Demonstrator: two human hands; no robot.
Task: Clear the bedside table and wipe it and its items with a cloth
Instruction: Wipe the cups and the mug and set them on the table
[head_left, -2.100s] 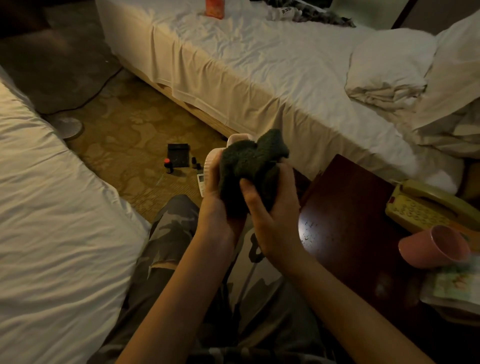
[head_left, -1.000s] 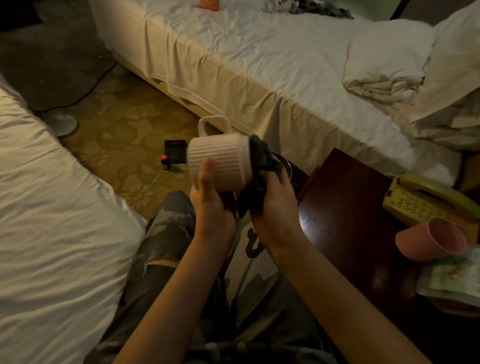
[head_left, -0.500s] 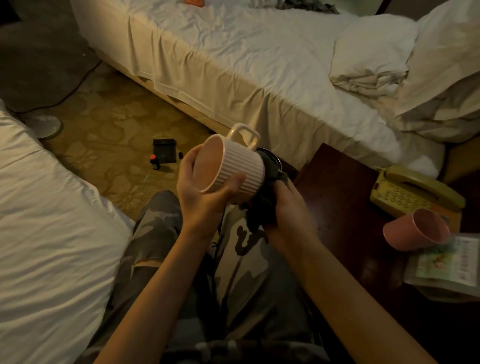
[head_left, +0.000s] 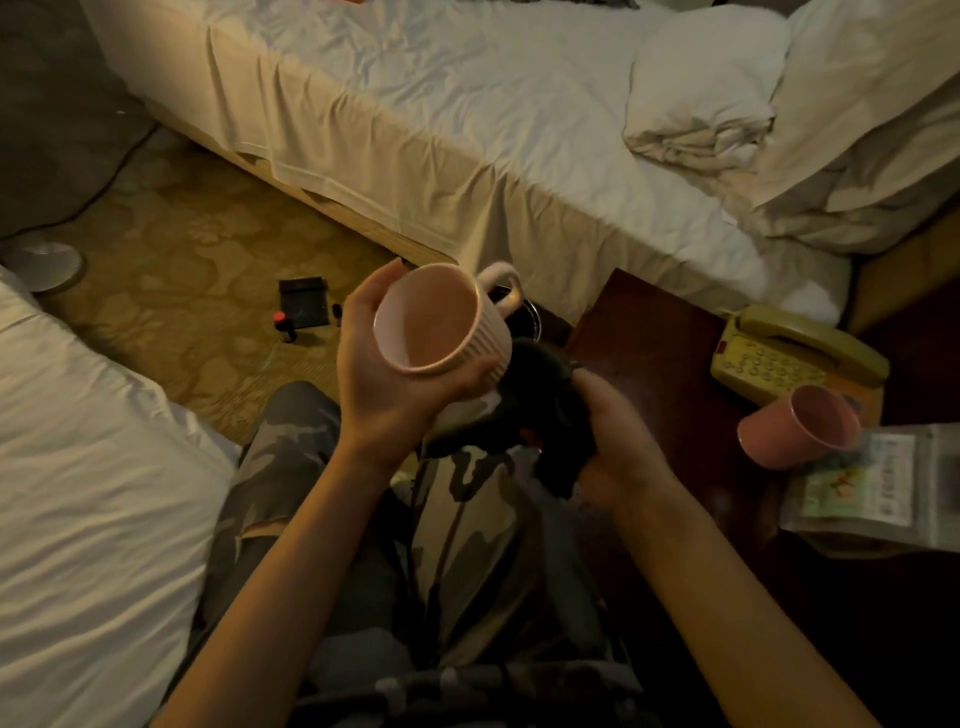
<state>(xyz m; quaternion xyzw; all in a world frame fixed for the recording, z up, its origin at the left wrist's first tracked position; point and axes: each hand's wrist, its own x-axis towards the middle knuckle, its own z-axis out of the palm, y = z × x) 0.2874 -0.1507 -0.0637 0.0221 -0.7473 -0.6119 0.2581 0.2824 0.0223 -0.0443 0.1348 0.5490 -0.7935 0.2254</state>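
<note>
The left hand curls around the ribbed mug, while the right hand clutches the dark cloth against its base.

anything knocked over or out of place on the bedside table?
Yes: the pink cup lies tipped on its side on the bedside table, beside the phone, mouth facing the camera. No spill visible.

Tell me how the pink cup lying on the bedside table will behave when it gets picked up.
The pink cup lies on its side on the bedside table, so a nudge would probably roll it, perhaps against the telephone. It shows no handle and looks smooth, so likely light but somewhat slippery.
</note>
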